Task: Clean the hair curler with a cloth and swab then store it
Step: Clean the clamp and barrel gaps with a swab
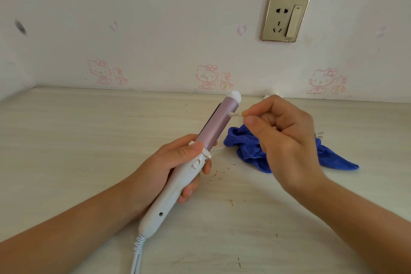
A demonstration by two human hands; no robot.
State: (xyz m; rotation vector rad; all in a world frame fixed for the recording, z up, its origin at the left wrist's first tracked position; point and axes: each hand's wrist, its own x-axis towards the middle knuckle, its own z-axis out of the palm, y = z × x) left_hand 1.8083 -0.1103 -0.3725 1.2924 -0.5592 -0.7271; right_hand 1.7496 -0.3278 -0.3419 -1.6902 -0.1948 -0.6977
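- Cord (136, 258): white, runs from the handle end of the hair curler (213, 124) off the lower edge.
- Left hand (178, 169): fingers wrapped round the white handle, lifting the pink barrel above the desk (89, 140) and tilting it away, presumably to present its side for cleaning.
- Right hand (287, 133): thumb and forefinger pinch 1 swab (235, 114); its tip touches the barrel just below the white cap.
- Cloth (246, 151): blue, crumpled on the desk behind the right hand, probably kept within reach.
- Socket (285, 19): on the wall, nothing plugged in, which is safer for cleaning.
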